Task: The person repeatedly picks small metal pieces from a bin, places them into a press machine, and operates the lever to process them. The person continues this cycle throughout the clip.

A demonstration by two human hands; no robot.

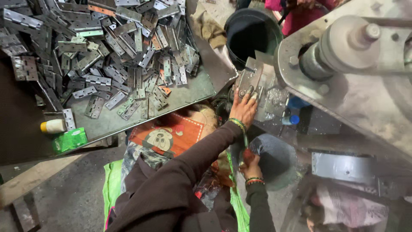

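My left hand [243, 107] reaches forward in a dark sleeve with green bangles. It lies flat, fingers spread, on a small metal hinge plate [253, 79] at the machine's work plate. My right hand [251, 165], with bangles at the wrist, sits lower and closer to me. Its fingers curl on the rim of a dark grey round tub [277, 159]. What lies under those fingers is hidden. A patterned red and orange cloth [171, 133] covers my lap.
A steel tray [189, 92] at the upper left holds a heap of several metal hinges [111, 51]. A green packet [70, 139] and a white tube [53, 126] lie at its edge. A black bucket [251, 32] stands behind. The machine's shaft [343, 43] fills the right. A person in pink [300, 10] is beyond.
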